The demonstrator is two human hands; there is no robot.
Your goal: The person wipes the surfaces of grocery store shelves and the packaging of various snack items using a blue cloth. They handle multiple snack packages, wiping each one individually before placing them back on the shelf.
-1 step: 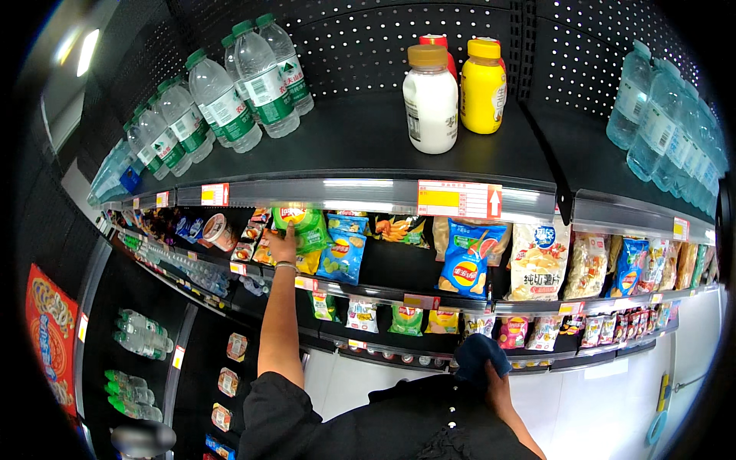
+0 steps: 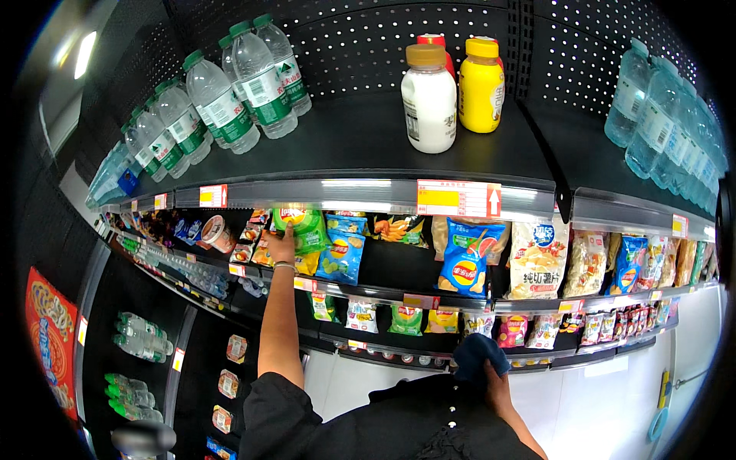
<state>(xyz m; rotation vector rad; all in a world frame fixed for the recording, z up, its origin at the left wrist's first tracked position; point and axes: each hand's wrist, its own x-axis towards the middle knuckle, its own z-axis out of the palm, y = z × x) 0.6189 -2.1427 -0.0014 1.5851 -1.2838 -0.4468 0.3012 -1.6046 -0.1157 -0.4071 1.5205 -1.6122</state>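
My left hand reaches up to the middle shelf and grips the left side of a green bag of chips. One finger lies across the front of the bag; the other fingers are partly hidden. Just right of it stands a blue bag of chips, with a yellow bag showing below the green one. Close to my body, my right hand is closed around a folded dark blue cloth.
Overhead, a black shelf carries water bottles, a white bottle and a yellow bottle. Its front edge juts out above the chips. More snack bags fill the shelf to the right, and smaller bags line the shelf below.
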